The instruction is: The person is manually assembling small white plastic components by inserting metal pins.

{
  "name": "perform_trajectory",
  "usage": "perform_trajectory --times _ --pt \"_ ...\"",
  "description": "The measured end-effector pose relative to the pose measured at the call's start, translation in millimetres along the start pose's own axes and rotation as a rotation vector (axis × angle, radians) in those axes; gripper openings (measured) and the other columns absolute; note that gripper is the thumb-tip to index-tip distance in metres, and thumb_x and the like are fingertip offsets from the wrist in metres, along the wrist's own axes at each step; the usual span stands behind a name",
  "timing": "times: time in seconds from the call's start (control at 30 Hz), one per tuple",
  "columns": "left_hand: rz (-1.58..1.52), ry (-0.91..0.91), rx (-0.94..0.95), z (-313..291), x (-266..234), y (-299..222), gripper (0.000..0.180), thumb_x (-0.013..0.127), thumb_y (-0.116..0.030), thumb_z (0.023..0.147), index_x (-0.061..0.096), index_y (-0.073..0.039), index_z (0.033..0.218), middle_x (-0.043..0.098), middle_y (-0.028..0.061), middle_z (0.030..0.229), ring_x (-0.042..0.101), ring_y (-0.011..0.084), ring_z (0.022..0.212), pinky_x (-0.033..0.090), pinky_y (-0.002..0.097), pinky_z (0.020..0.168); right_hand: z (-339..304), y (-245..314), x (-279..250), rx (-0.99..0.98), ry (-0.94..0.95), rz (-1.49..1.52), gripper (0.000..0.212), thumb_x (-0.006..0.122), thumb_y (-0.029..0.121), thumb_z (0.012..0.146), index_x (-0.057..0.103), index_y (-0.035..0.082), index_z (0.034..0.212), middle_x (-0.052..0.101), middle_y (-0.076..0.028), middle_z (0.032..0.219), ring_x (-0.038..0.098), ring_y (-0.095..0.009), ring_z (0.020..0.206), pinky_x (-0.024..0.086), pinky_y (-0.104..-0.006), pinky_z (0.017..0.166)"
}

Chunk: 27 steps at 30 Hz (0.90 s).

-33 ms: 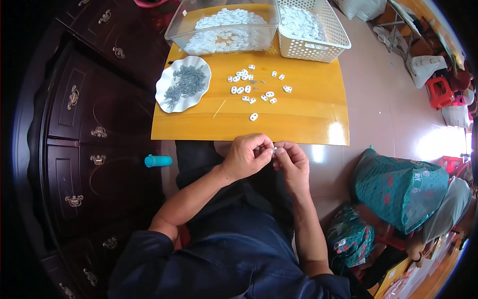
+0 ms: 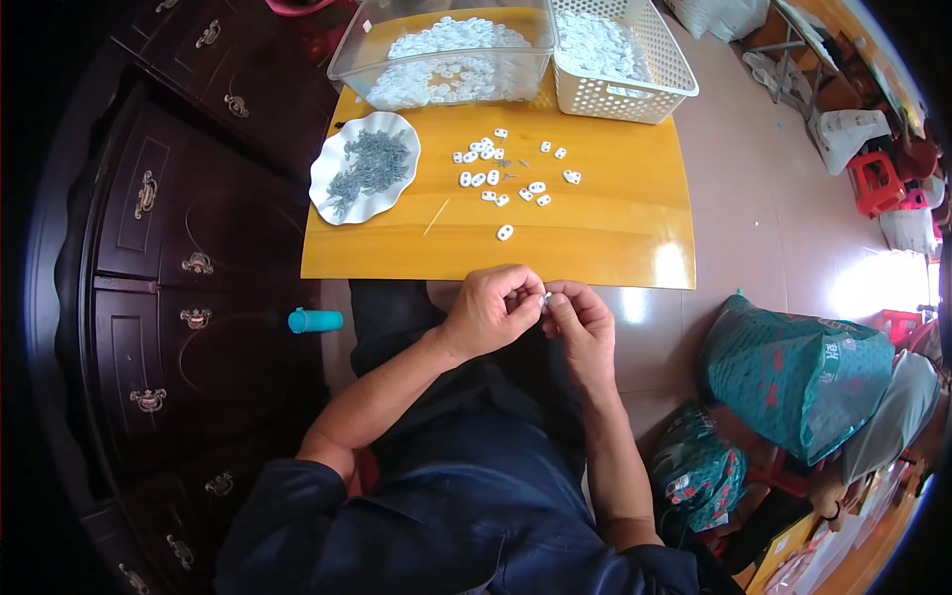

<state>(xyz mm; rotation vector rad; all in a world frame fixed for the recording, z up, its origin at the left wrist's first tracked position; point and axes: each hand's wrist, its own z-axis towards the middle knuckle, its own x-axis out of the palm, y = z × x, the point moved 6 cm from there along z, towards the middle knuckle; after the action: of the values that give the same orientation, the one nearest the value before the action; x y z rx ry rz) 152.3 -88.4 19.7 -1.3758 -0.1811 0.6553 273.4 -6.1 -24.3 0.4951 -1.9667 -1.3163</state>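
Note:
Just in front of the table's near edge, my left hand (image 2: 496,309) and my right hand (image 2: 583,322) meet fingertip to fingertip. Both are closed in a pinch on one small white piece (image 2: 546,297), mostly hidden by the fingers. Its exact shape cannot be made out. Beyond them on the yellow table (image 2: 595,238) lie several loose white oval plastic pieces with two dark holes each, the closest one (image 2: 506,232) by itself. Among them are a few small grey metal pins (image 2: 506,164). A white wavy-rimmed plate (image 2: 325,188) at the left holds a heap of similar grey pins (image 2: 369,164).
A clear plastic bin (image 2: 347,67) and a cream perforated basket (image 2: 625,104), both full of white pieces, stand at the far edge. A thin yellow stick (image 2: 436,217) lies near the plate. Dark drawers (image 2: 149,248) line the left; teal bags (image 2: 783,367) and a person's arm (image 2: 828,491) are right.

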Motion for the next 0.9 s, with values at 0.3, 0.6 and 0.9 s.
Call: perform_trajectory --times 0.3,0.6,0.9 --pt "0.016 0.017 -0.008 3 0 1 0.005 0.068 -0.001 0.086 0.065 -0.002 0.082 0.062 -0.0031 0.066 0.052 0.0015 0.056 0.041 0.0199 0.051 0 -4 -4 0.0 0.014 -0.057 0.01 0.059 0.01 0.101 0.064 0.001 0.104 0.067 -0.002 0.085 0.06 -0.007 0.067 0.048 -0.0203 0.06" --pt "-0.094 0.016 -0.074 2 -1 9 0.004 0.065 -0.002 0.09 0.065 -0.002 0.086 0.066 -0.0018 0.071 0.056 0.0012 0.061 0.045 0.0191 0.055 0 -4 -2 0.057 -0.015 0.008 0.013 0.059 0.012 0.102 0.062 0.003 0.109 0.071 -0.004 0.09 0.06 -0.006 0.067 0.049 -0.0196 0.061" --pt "-0.067 0.002 -0.04 4 0 8 0.006 0.066 -0.005 0.092 0.065 -0.001 0.089 0.061 -0.0012 0.078 0.053 0.0017 0.062 0.044 0.0188 0.056 1 -8 -6 0.047 -0.032 0.102 0.009 0.054 0.012 0.104 0.057 0.005 0.107 0.071 -0.005 0.093 0.061 -0.007 0.07 0.049 -0.0207 0.064"
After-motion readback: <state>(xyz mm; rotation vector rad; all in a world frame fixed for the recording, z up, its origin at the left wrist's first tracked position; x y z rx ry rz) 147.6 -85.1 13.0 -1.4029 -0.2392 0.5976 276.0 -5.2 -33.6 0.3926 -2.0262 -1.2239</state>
